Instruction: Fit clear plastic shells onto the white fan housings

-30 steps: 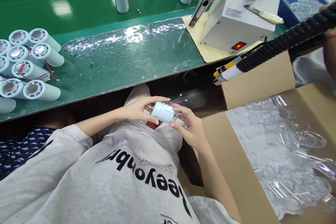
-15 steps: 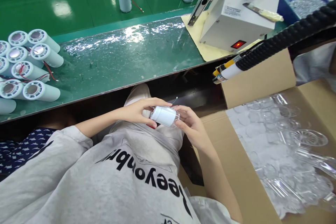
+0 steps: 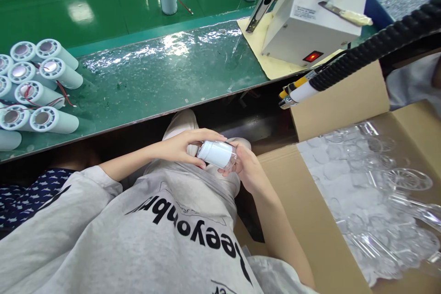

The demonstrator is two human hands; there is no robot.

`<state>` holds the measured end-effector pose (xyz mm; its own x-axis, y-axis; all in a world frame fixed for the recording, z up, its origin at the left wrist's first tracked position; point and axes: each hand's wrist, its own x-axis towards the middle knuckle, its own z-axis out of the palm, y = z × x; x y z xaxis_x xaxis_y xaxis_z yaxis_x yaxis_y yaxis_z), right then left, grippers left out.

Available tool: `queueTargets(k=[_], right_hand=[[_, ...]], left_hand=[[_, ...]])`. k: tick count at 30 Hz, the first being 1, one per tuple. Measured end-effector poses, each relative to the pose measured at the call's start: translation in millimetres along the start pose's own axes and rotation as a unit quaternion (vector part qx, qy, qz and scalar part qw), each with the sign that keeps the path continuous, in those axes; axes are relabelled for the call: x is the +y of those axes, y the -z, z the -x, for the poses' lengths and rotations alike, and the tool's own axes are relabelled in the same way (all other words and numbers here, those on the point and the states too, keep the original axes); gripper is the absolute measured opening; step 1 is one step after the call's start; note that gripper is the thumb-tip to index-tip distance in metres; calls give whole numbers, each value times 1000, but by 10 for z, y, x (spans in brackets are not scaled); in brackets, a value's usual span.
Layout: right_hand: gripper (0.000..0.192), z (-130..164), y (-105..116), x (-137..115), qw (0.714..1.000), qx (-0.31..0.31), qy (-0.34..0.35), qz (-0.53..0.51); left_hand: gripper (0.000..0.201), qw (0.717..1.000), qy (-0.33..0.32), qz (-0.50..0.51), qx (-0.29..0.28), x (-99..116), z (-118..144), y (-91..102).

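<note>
Both hands meet over the person's lap, below the front edge of the desk [image 3: 165, 78]. The left hand [image 3: 181, 147] grasps the white cylinder [image 3: 217, 154] at its closed end, fingers curled over the top, while the right hand [image 3: 246, 167] clasps the clear cap end [image 3: 233, 158] from beneath; the cylinder lies tilted between them, clear of the desk. Just above the grip the desk's dark edge overhangs, leaving a narrow gap. To the right of the grip stands an open cardboard box [image 3: 310, 211] of clear plastic caps [image 3: 379, 193], its near wall close beside the right forearm. Up and left, well apart, a pile of white cylinders [image 3: 34, 87] lies on the desk. Up and right hangs a black coiled hose with a yellow-tipped tool [image 3: 296, 92], with a white machine [image 3: 310, 23] behind.
</note>
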<state>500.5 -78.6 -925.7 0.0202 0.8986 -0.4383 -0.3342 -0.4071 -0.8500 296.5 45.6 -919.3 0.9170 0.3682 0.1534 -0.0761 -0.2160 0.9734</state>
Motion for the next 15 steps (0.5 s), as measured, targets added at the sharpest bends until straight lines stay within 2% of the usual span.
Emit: queueTargets(k=[6, 12, 15], right_hand=[[66, -22, -70, -63, 997, -34, -71, -13], [74, -31, -107, -121, 981, -47, -183, -39], [79, -24, -78, -74, 982, -73, -172, -16]], left_hand=[[68, 1000, -20, -10, 0, -23, 3, -4], [62, 1000, -10, -11, 10, 0, 7, -30], [58, 1000, 18, -10, 14, 49, 9, -47]])
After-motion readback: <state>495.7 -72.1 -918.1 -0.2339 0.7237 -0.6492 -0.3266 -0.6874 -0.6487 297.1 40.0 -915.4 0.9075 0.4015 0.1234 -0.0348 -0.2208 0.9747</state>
